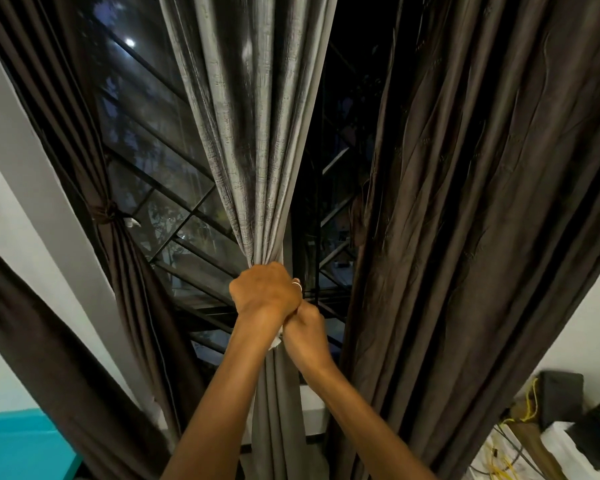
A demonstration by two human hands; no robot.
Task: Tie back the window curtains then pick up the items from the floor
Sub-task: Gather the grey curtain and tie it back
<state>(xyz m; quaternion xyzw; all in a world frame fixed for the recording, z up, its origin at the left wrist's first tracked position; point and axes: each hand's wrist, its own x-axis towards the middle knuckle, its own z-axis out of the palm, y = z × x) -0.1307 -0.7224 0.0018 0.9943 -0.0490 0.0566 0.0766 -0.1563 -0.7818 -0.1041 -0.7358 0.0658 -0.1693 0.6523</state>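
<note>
A grey curtain (pixel 253 133) hangs in the middle of the window, gathered into a narrow bunch at its waist. My left hand (pixel 264 289) grips that bunch from the front, a ring on one finger. Just below and to the right, my right hand (pixel 305 336) is curled against the same bunch; a scrap of pale fabric (pixel 276 341) shows beside it, and I cannot tell whether the fingers hold it. A dark brown curtain (pixel 94 161) on the left is tied back with a knot (pixel 110 211). Another dark brown curtain (pixel 482 202) hangs loose on the right.
The dark window with its black metal grille (pixel 174 202) lies behind the curtains, above a white sill (pixel 312 407). At lower right lie dark boxes (pixel 561 400), white things and yellow cables (pixel 530 400). A turquoise surface (pixel 18 445) fills the lower left corner.
</note>
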